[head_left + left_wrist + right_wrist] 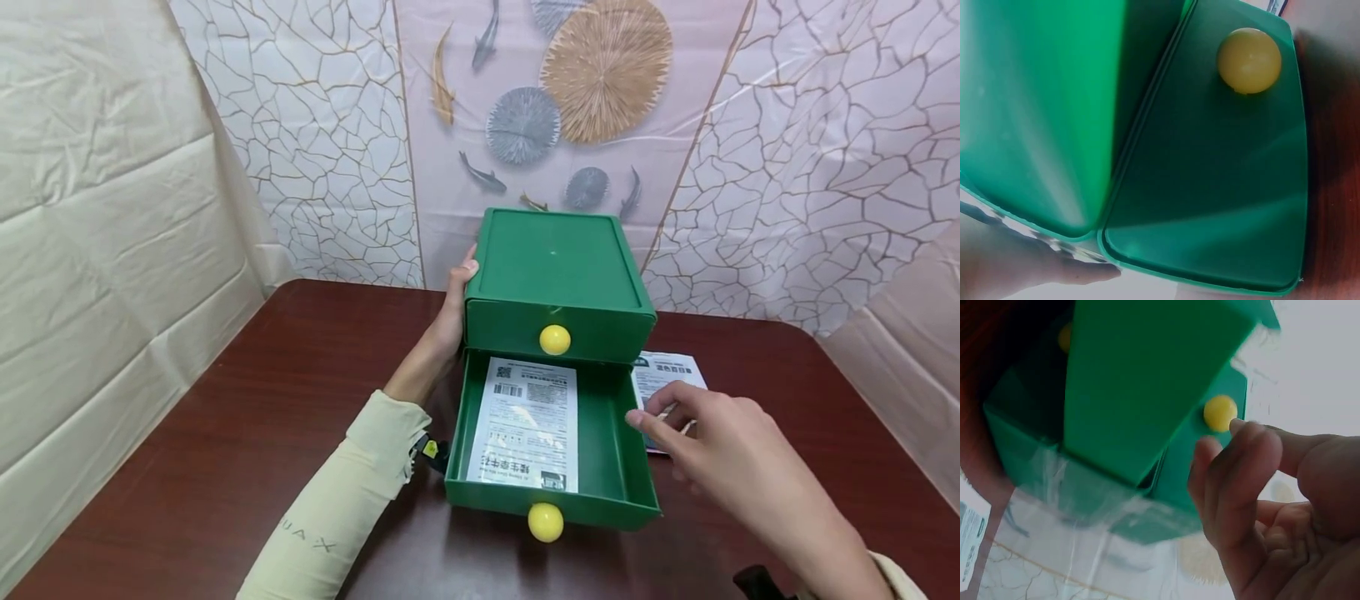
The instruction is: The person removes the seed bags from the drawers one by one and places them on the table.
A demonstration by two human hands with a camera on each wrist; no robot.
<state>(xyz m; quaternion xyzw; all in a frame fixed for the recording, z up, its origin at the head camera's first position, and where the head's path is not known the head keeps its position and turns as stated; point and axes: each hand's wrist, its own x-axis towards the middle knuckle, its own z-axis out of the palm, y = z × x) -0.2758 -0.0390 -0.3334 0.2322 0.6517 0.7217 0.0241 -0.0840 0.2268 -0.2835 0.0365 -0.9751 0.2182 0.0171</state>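
A green two-drawer box (558,258) has its upper drawer closed and its lower drawer (603,437) pulled out. Inside the lower drawer, on its left side, a white printed packet (525,425) lies flat. My left hand (448,317) rests against the box's left side, fingers extended along it; the left wrist view shows part of this hand (1016,259) beside the green wall. Just right of the pulled-out drawer hovers my right hand (738,446), fingers loosely bent and thumb extended, with nothing visible in it; the right wrist view shows this hand (1304,512) empty too.
A second printed packet (671,371) lies on the brown table (225,417) to the right of the box, partly behind my right hand. Yellow round knobs stick out from the upper drawer (555,340) and the lower drawer (545,522). Patterned cloth (330,150) hangs behind the table.
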